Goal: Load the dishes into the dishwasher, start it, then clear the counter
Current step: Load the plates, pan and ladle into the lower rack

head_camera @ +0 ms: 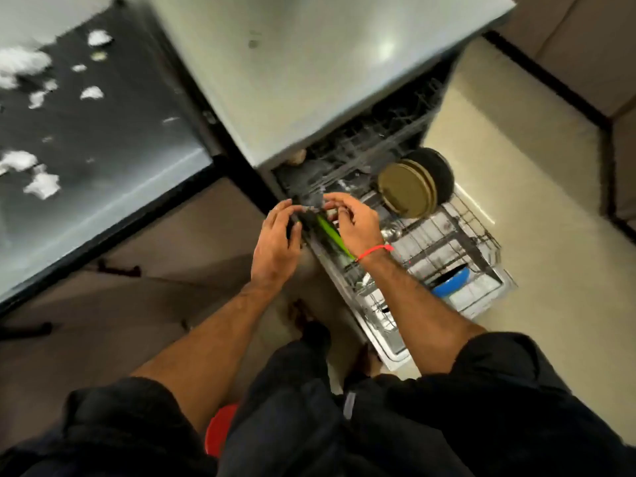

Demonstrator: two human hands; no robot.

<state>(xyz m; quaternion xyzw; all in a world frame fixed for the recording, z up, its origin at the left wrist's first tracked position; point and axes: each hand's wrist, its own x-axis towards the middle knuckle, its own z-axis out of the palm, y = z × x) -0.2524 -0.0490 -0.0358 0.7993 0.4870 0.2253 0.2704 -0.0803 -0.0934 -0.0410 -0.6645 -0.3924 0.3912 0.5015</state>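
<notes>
The dishwasher's lower rack (pixel 481 235) is pulled out over the open door. Olive plates (pixel 404 189) stand upright in it, with a black round dish (pixel 438 173) behind them and a blue bowl (pixel 451 280) at its near end. At the rack's left side, my left hand (pixel 277 239) curls round a blurred dark object (pixel 306 215). My right hand (pixel 356 223) pinches the same object's top from the other side. A long green utensil (pixel 332 234) lies slanted under my right hand. What the dark object is cannot be made out.
The grey dishwasher top (pixel 327 63) is above the rack. At the left is a dark counter (pixel 103 132) with white scraps (pixel 43 184) on it. Beige floor (pixel 533 201) lies to the right. A red thing (pixel 220 428) shows by my legs.
</notes>
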